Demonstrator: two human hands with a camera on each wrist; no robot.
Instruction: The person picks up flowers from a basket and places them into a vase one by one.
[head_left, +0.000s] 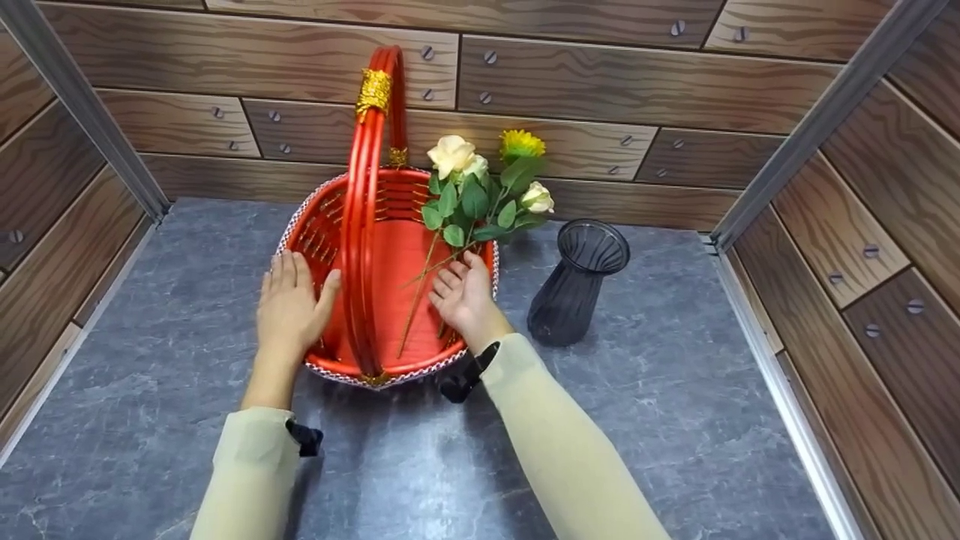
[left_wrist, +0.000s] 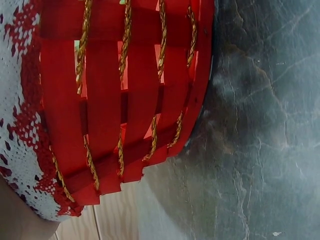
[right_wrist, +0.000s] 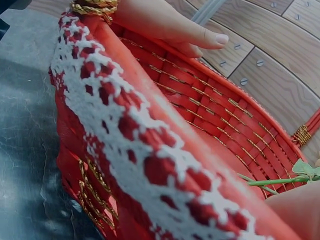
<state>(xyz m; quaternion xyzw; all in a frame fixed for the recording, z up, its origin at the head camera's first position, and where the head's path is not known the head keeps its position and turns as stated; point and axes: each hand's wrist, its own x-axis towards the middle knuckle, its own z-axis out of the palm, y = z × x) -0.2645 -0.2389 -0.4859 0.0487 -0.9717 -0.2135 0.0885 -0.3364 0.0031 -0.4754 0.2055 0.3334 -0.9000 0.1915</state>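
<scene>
Vase (head_left: 576, 289) beside red basket (head_left: 394, 262), head view only

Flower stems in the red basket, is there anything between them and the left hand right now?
Yes. In the head view, the red handle arches up between the left hand and the flower stems. Nothing visible stands between the right hand and those stems.
</scene>
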